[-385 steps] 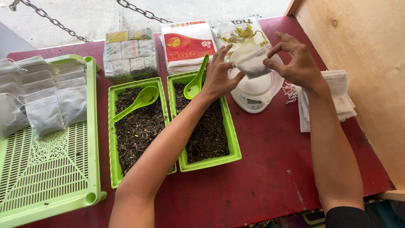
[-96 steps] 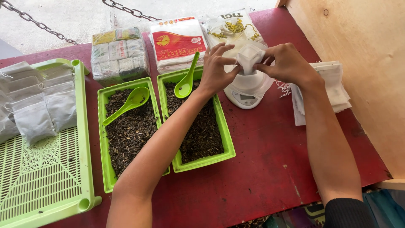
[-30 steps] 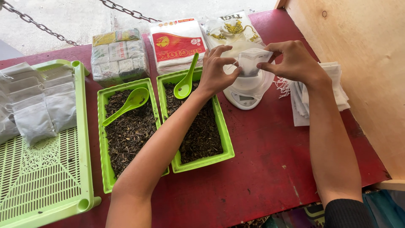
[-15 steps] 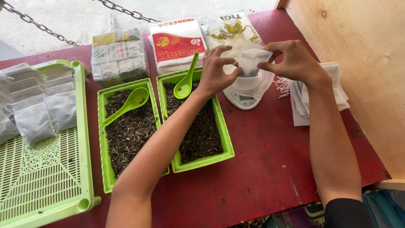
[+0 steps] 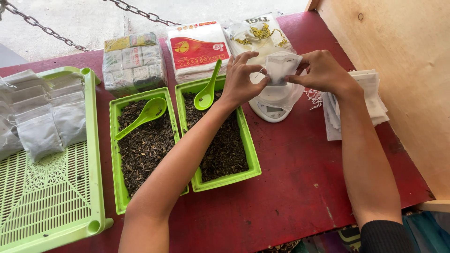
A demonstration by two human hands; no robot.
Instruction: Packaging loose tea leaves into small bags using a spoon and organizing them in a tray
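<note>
- at the far left, filled pouches (image 5: pixel 40 112) on the green tray (image 5: pixel 56 197) run off the picture's edge.
- left hand (image 5: pixel 240 82) pinches the small white bag (image 5: pixel 280 68) above the scale (image 5: pixel 274 100), largely covering it.
- right hand (image 5: pixel 323 72) grips the bag's other side; its contents cannot be made out.

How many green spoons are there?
2. One green spoon lies in the left tray of dried leaves. The other green spoon leans in the right tray of dried leaves, beside the left hand. None looks hidden.
</note>
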